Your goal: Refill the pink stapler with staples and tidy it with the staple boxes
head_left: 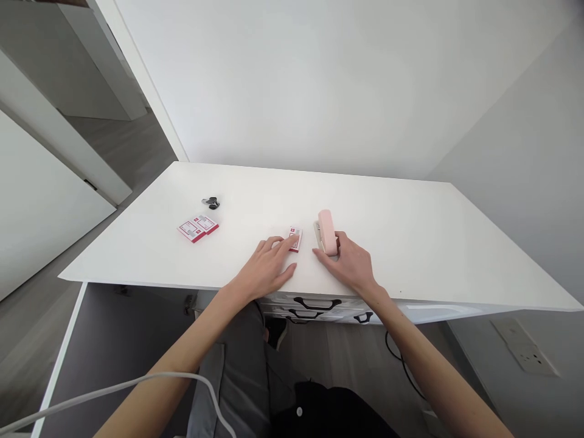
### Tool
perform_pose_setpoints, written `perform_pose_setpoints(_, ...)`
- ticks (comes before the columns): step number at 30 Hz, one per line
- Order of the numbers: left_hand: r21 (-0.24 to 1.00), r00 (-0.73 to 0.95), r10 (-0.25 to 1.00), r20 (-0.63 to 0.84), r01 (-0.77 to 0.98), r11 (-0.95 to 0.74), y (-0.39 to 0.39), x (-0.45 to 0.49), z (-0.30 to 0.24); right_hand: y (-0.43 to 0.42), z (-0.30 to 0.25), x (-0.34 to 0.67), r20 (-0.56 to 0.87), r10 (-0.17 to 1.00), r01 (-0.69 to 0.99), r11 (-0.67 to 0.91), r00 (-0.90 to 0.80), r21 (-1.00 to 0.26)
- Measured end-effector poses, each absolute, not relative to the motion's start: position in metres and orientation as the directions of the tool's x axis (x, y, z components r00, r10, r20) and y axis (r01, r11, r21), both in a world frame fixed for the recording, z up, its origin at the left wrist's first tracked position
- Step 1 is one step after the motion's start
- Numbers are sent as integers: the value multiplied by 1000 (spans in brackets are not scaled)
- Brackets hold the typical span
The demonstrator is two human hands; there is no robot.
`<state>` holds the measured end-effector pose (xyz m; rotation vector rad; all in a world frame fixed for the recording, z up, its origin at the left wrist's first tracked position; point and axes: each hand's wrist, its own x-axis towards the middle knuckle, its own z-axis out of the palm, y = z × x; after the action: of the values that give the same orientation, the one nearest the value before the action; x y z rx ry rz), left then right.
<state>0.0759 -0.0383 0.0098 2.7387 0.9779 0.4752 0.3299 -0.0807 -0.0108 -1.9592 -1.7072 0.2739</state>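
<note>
Near the front edge of the white tabletop, my left hand (267, 266) lies with its fingers spread and one fingertip on a small red-and-white box (295, 232). Its thumb is apart from the box, and the fingers partly cover the printed top. To the right, my right hand (350, 263) is closed around the rear end of a pink stapler (326, 230). The stapler leans on its side, with its pale base facing left. Fingers and palm hide part of its back end.
Two more red-and-white boxes (198, 227) lie side by side at the left. Behind them is a small black-and-metal staple remover (212, 202). A wall (296, 85) rises behind the tabletop (438, 243). Drawer handles (317, 303) stick out below, and a white cable (137, 381) crosses my left forearm.
</note>
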Motion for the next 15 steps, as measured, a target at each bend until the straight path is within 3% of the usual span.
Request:
perform_pose_setpoints(9, 431, 800, 561, 212, 438, -789, -26, 94, 13, -80, -12, 337, 164, 979, 783, 10, 118, -622)
perform_pose_setpoints(15, 317, 660, 670, 339, 590, -742, -4, 44, 14, -91, -16, 346, 157, 981, 708, 29, 117, -705)
